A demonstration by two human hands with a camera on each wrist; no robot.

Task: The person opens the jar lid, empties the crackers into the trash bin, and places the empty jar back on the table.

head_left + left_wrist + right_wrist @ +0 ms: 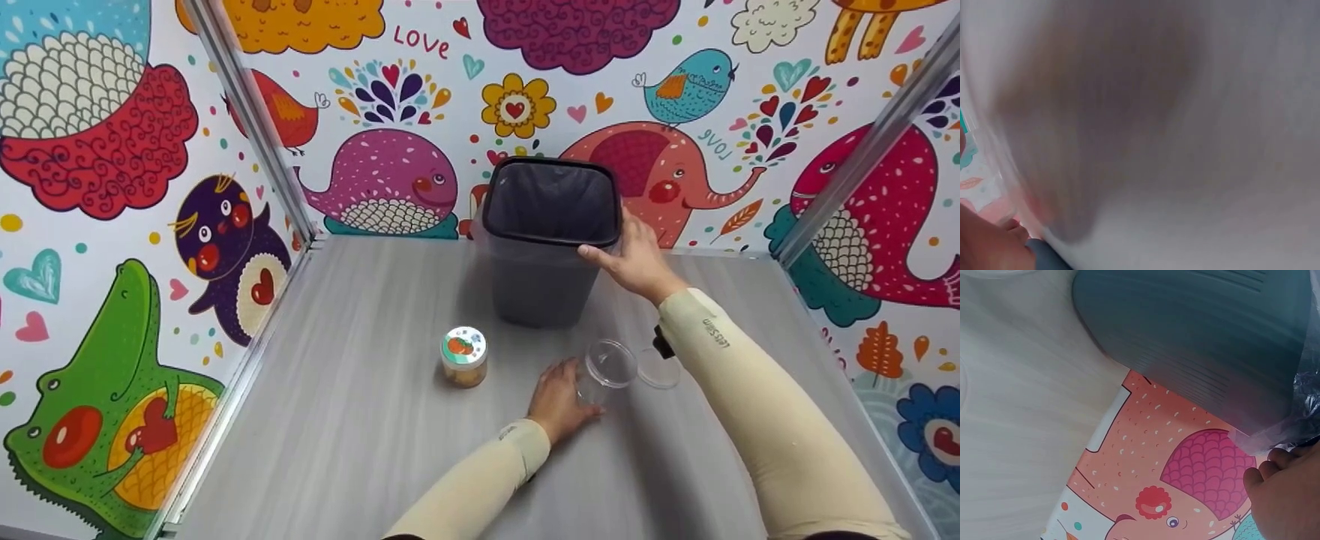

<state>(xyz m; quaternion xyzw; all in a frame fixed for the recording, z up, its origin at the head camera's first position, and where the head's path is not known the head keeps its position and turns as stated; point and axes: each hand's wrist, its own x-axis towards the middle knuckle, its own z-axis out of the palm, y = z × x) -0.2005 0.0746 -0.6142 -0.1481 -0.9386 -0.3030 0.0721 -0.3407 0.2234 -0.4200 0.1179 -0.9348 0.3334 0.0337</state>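
Note:
My right hand (637, 255) grips the rim of a dark grey trash bin (541, 289), thumb over the front and fingers at the right side. A thin plastic bag (553, 199) lines the bin and folds over its edge under a black ring. In the right wrist view, the curled fingers (1269, 469) sit at the bag's edge beside the ribbed bin wall (1185, 332). Below it, my left hand (561, 401) holds a clear, lidless plastic jar (611, 366) from the left. The left wrist view is mostly a pale blur.
A small jar (465, 358) with a printed lid and orange-yellow contents stands left of my left hand. A clear round lid (660, 370) lies flat right of the empty jar. Walls with cartoon prints (394, 180) enclose the grey table (360, 420) behind and at both sides.

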